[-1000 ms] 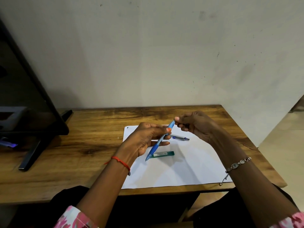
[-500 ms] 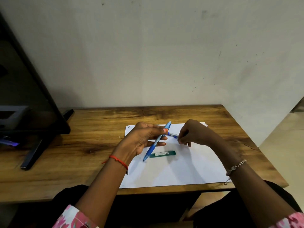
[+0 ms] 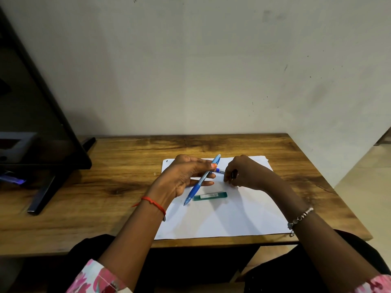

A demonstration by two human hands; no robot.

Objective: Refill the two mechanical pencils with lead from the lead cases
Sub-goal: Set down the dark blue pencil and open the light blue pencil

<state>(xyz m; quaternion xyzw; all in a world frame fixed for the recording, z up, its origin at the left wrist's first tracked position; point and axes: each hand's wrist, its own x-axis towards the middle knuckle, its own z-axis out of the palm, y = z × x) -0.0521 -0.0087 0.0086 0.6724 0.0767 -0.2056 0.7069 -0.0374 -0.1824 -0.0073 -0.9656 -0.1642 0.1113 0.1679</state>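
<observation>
My left hand [image 3: 179,180] grips a blue mechanical pencil [image 3: 202,181] that tilts over the white paper [image 3: 232,218], tip down near the paper and top end up. Just below its tip a green lead case [image 3: 210,196] lies flat on the paper. My right hand [image 3: 245,174] rests low on the paper with its fingers curled over a second pencil [image 3: 220,170], of which only a blue and clear end shows. I cannot tell whether those fingers hold anything.
The paper lies on a wooden table [image 3: 105,197] against a pale wall. A dark monitor [image 3: 31,123] on a black stand [image 3: 42,195] fills the table's left end. The table's right edge drops to the floor [image 3: 364,187].
My right hand came away from the top end of the blue pencil and dropped to the paper, over the second pencil. My left hand lowered slightly with the blue pencil.
</observation>
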